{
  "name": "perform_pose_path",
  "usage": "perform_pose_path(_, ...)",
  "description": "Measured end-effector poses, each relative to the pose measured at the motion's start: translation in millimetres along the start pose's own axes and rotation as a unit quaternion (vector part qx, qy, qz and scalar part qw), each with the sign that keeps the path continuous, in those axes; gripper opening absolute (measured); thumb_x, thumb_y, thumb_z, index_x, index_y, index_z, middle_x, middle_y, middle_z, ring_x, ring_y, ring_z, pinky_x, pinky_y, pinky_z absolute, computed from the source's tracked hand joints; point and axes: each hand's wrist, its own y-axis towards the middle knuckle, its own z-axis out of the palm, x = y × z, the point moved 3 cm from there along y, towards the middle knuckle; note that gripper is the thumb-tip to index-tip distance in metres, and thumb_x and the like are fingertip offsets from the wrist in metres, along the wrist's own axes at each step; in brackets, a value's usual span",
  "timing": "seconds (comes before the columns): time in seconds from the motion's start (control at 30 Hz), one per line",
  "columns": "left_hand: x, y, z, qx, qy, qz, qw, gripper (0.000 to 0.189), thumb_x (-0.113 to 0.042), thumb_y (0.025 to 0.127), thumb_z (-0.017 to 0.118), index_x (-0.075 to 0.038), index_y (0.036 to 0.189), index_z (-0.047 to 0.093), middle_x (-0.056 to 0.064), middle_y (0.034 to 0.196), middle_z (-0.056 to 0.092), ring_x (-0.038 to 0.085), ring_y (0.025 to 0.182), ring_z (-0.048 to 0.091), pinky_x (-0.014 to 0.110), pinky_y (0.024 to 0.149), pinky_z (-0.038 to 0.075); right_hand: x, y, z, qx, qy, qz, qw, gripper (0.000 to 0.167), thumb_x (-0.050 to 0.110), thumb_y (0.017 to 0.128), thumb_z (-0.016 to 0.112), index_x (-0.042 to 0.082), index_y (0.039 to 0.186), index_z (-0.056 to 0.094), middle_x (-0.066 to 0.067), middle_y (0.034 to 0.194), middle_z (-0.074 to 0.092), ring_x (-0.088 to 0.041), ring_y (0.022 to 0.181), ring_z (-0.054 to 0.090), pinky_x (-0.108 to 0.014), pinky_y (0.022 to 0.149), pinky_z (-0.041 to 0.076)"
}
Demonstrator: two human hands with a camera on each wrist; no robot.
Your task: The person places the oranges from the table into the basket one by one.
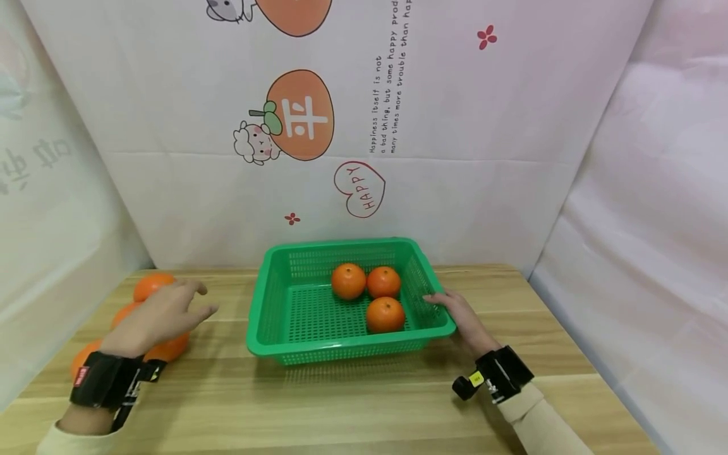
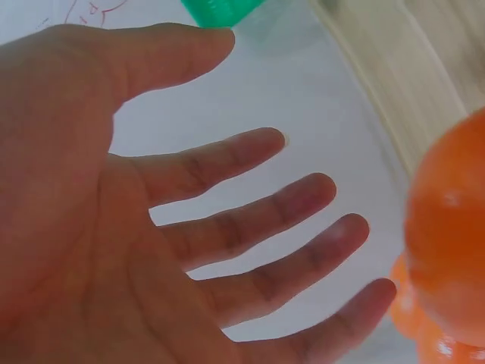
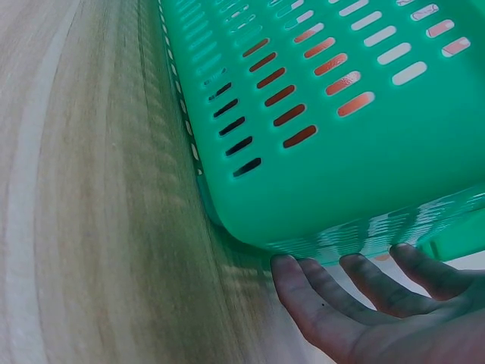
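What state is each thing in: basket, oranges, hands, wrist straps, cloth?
Green basket: upright on the wooden table, partly filled.
Basket oranges: three, unpeeled.
Left hand: fingers spread, holding nothing.
Loose oranges: outside the basket, partly hidden by the left hand.
Right hand: holding the basket's right rim.
Wrist straps: worn on both wrists.
Printed cloth: hanging behind the table, creased.

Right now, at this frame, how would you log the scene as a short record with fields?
container: green basket on a wooden table
in container: three oranges, toward its right side
loose fruit: at least four other oranges left of the basket, partly hidden
left hand: fingers spread, near the loose fruit, holding nothing
right hand: grips the basket's right rim
backdrop: white printed sheet
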Motion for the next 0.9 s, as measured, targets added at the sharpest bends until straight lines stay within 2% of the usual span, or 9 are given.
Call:
perform_pose_path(0.17,9.3,-6.1,4.9,0.011,0.007,-0.01,0.9999,0.055,-0.033,0.103,0.065,0.014,0.13,0.058,0.037,0.125,0.064,0.046,0.105,0.069,0.057,0.084,0.057,-1,-0.2,0,0.002,0.001,-0.002,1.0,0.066,0.033,0.106,0.052,0.003,0.162,0.034,-0.027,0.151,0.053,-0.019,0.116,0.067,-0.033,0.096,0.058)
perform_pose_path(0.3,16.4,-9.1,6.6,0.011,0.011,-0.013,0.9998,0.054,-0.032,0.101,0.068,0.014,0.128,0.058,0.034,0.119,0.066,0.038,0.094,0.071,0.055,0.08,0.058,-2,-0.9,0,0.001,0.005,0.0,1.0,0.066,0.034,0.106,0.053,0.004,0.162,0.034,-0.025,0.152,0.052,-0.02,0.118,0.066,-0.034,0.097,0.058)
perform_pose_path(0.5,21.9,-15.1,5.8,0.01,0.021,-0.016,0.9996,0.054,-0.03,0.096,0.075,0.012,0.126,0.059,0.034,0.12,0.066,0.045,0.102,0.069,0.056,0.083,0.057,-1,-1.7,-1,0.006,0.009,-0.006,0.9999,0.067,0.034,0.107,0.052,0.005,0.163,0.032,-0.026,0.152,0.053,-0.021,0.117,0.069,-0.036,0.097,0.06)
perform_pose_path(0.57,23.3,-19.7,7.1,0.031,-0.018,-0.033,0.9988,0.054,-0.028,0.095,0.074,0.01,0.129,0.058,0.03,0.115,0.068,0.04,0.092,0.069,0.051,0.074,0.058,-1,-1.7,-1,0.009,0.009,-0.007,0.9999,0.067,0.034,0.107,0.052,0.005,0.163,0.032,-0.026,0.151,0.054,-0.02,0.116,0.069,-0.036,0.096,0.06)
perform_pose_path(0.67,25.8,-26.7,11.9,0.083,-0.113,-0.075,0.9873,0.054,-0.027,0.095,0.072,0.006,0.135,0.055,0.019,0.106,0.067,0.03,0.077,0.065,0.043,0.063,0.055,-1,-1.8,-1,0.006,0.012,-0.004,0.9999,0.066,0.034,0.107,0.053,0.005,0.163,0.033,-0.022,0.146,0.059,-0.02,0.114,0.07,-0.035,0.095,0.06)
perform_pose_path(0.73,27.6,-29.4,16.3,0.113,-0.161,-0.107,0.9746,0.055,-0.03,0.097,0.069,0.002,0.139,0.053,0.015,0.11,0.065,0.024,0.078,0.06,0.037,0.062,0.052,-1,-1.8,-1,0.008,0.014,-0.005,0.9999,0.066,0.033,0.107,0.053,0.005,0.163,0.033,-0.019,0.143,0.062,-0.019,0.113,0.071,-0.034,0.094,0.061)
perform_pose_path(0.77,28.5,-29.9,18.5,0.126,-0.178,-0.121,0.9684,0.057,-0.032,0.097,0.069,0.0,0.141,0.052,0.014,0.112,0.063,0.026,0.081,0.061,0.038,0.063,0.053,-1,-1.7,-1,0.007,0.016,-0.005,0.9998,0.066,0.033,0.107,0.053,0.004,0.162,0.034,-0.017,0.14,0.064,-0.019,0.111,0.072,-0.034,0.093,0.061)
perform_pose_path(0.83,29.5,-28.8,22.5,0.139,-0.182,-0.13,0.9647,0.06,-0.034,0.095,0.071,-0.004,0.143,0.052,0.015,0.123,0.06,0.027,0.094,0.058,0.038,0.071,0.052,-1,-1.3,-1,0.009,0.019,-0.006,0.9998,0.065,0.033,0.107,0.053,0.004,0.162,0.034,-0.015,0.137,0.066,-0.018,0.11,0.072,-0.033,0.092,0.061)
perform_pose_path(0.9,30.0,-27.5,27.5,0.153,-0.184,-0.141,0.9606,0.06,-0.036,0.091,0.076,-0.009,0.14,0.055,0.014,0.125,0.057,0.028,0.1,0.054,0.037,0.076,0.05,-2,-0.6,-1,0.011,0.019,-0.007,0.9997,0.065,0.033,0.107,0.053,0.003,0.162,0.034,-0.015,0.137,0.067,-0.017,0.11,0.072,-0.033,0.092,0.061)
